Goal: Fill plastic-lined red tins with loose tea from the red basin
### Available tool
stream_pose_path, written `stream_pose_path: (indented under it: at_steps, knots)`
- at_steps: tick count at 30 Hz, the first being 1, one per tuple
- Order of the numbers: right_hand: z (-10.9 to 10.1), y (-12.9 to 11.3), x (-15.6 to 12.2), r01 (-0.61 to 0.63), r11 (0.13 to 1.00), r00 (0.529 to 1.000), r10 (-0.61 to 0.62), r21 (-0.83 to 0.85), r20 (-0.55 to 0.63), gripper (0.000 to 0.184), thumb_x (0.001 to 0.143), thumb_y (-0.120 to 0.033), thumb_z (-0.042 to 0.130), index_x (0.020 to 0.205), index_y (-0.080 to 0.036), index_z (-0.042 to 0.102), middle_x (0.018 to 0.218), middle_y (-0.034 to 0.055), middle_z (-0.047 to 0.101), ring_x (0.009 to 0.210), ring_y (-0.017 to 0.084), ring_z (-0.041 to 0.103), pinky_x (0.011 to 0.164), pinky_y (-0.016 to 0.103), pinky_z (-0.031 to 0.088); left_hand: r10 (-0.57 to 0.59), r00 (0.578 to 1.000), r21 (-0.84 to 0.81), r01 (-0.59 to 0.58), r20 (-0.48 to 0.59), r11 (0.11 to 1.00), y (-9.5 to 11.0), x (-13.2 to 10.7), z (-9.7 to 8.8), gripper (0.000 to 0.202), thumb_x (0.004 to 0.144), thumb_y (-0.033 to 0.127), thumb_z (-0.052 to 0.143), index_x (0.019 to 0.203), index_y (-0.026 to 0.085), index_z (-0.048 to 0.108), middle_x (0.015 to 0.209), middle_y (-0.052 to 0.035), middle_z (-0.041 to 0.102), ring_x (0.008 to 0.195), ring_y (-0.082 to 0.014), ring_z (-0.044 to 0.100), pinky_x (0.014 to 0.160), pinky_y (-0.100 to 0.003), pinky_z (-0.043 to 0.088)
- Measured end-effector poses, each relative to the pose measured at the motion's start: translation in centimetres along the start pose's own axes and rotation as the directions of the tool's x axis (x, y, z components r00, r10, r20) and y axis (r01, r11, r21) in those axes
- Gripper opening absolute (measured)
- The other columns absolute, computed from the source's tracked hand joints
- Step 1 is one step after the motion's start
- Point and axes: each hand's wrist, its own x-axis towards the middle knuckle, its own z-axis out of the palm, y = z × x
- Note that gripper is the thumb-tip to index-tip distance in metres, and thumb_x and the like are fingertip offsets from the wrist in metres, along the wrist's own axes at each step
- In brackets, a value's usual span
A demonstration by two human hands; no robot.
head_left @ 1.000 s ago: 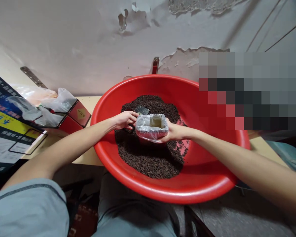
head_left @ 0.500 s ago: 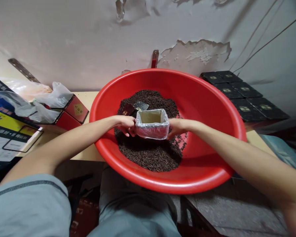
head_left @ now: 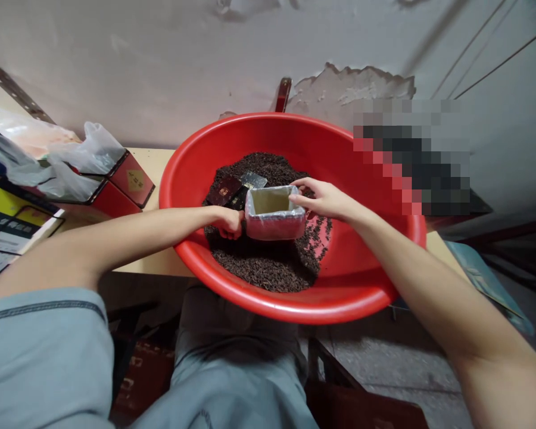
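A box lined with a clear plastic bag [head_left: 274, 229] is held over the large red basin [head_left: 295, 311]. Its top is open and I see no tea inside. My left hand [head_left: 229, 224] is closed in a curl at the box's left side; its fingertips are hidden. My right hand [head_left: 319, 198] grips the right back corner, thumb and fingers at the liner's folded rim. Beneath lies a heap of dark loose tea leaves [head_left: 268, 273]. Behind the box, a dark red lid [head_left: 223, 190] and a dark, shiny lid-like piece [head_left: 253, 180] rest on the heap.
Red boxes with plastic bags in them [head_left: 134, 182] stand left of the basin on the pale table [head_left: 149, 259]. A printed carton [head_left: 9, 220] is at the far left. Dark shapes at right are pixelated. A peeling wall [head_left: 161, 71] rises behind.
My right hand has shifted from the box's right side up to its back right rim. The left hand has curled tighter. The view has moved slightly.
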Motion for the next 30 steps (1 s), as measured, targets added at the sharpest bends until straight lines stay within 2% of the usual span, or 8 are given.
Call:
stream_pose_path:
  at_steps: [3,7,9,12,16,20,23,30]
  knots:
    - [0.1,0.6,-0.1,-0.025,1.000,1.000,0.026,-0.012,0.013,0.051,0.092,-0.047,0.068,0.134,-0.018,0.065,0.100,0.0083,0.075,0.072,0.020,0.069,0.065,0.033,0.060,-0.091,0.991,0.310,0.119,-0.101,0.943,0.6,-0.3,-0.8,0.055,0.054,0.005,0.068,0.108,0.014,0.074,0.057,-0.0027,0.064,0.066,-0.0295,0.068,0.067,-0.039,0.058]
    - [0.4,1.0,-0.3,-0.149,0.987,0.986,0.144,0.062,0.082,0.042,0.099,-0.047,0.058,0.131,-0.020,0.062,0.077,0.0022,0.070,0.059,0.018,0.064,0.058,0.030,0.056,0.162,0.934,0.620,0.076,-0.319,0.781,2.7,-1.8,-3.1,0.061,0.079,0.014,0.066,0.140,0.014,0.063,0.114,-0.0172,0.076,0.113,-0.0344,0.072,0.095,-0.040,0.057]
    - [0.6,0.6,-0.2,-0.179,0.984,0.979,0.177,0.002,0.096,0.031,0.103,-0.043,0.050,0.115,-0.019,0.066,0.075,0.0027,0.069,0.064,0.019,0.067,0.063,0.030,0.057,0.261,0.860,0.649,0.102,-0.439,0.754,3.5,-2.5,-3.8,0.052,0.096,0.023,0.055,0.147,0.017,0.057,0.135,-0.0191,0.070,0.125,-0.0327,0.068,0.102,-0.039,0.055]
    - [0.7,-0.6,0.5,-0.185,0.962,0.976,0.204,-0.200,0.081,0.031,0.106,-0.037,0.042,0.099,-0.019,0.066,0.080,0.0044,0.071,0.069,0.018,0.068,0.071,0.028,0.056,0.322,0.796,0.602,0.066,-0.513,0.795,4.0,-3.2,-3.9,0.046,0.108,0.034,0.035,0.143,0.017,0.059,0.133,-0.0179,0.071,0.122,-0.0297,0.070,0.101,-0.037,0.055]
    - [1.0,-2.4,1.6,-0.276,0.885,0.944,0.324,-0.374,0.069,0.025,0.101,-0.030,0.049,0.108,-0.017,0.070,0.099,0.0096,0.077,0.075,0.021,0.070,0.072,0.029,0.055,0.400,0.829,0.607,-0.095,-0.390,0.789,4.6,-3.3,-3.3,0.054,0.112,0.044,0.025,0.125,0.014,0.068,0.118,-0.0149,0.077,0.111,-0.0253,0.074,0.099,-0.031,0.053]
    - [1.8,-3.4,1.5,-0.376,0.887,0.919,0.394,-0.268,0.015,0.032,0.097,-0.025,0.049,0.118,-0.014,0.071,0.113,0.0124,0.076,0.083,0.023,0.071,0.072,0.030,0.056,0.390,0.845,0.629,-0.084,-0.367,0.773,5.3,-3.5,-3.1,0.050,0.110,0.037,0.027,0.120,0.012,0.069,0.109,-0.0145,0.079,0.092,-0.0220,0.077,0.089,-0.028,0.055]
    - [2.3,-3.5,0.9,-0.384,0.900,0.922,0.387,-0.208,-0.028,0.034,0.099,-0.026,0.044,0.110,-0.015,0.074,0.109,0.0095,0.077,0.087,0.021,0.070,0.076,0.028,0.055,0.353,0.874,0.609,-0.085,-0.335,0.788,5.5,-3.6,-3.1,0.048,0.109,0.031,0.025,0.121,0.012,0.068,0.102,-0.0134,0.080,0.077,-0.0192,0.076,0.077,-0.027,0.056]
    - [2.3,-2.4,0.3,-0.312,0.934,0.950,0.306,-0.175,-0.058,0.032,0.101,-0.030,0.046,0.101,-0.018,0.075,0.106,0.0048,0.079,0.093,0.020,0.070,0.082,0.025,0.055,0.356,0.862,0.611,-0.069,-0.362,0.788,5.4,-3.2,-3.2,0.042,0.108,0.032,0.032,0.120,0.013,0.068,0.120,-0.0194,0.076,0.112,-0.0277,0.075,0.098,-0.033,0.055]
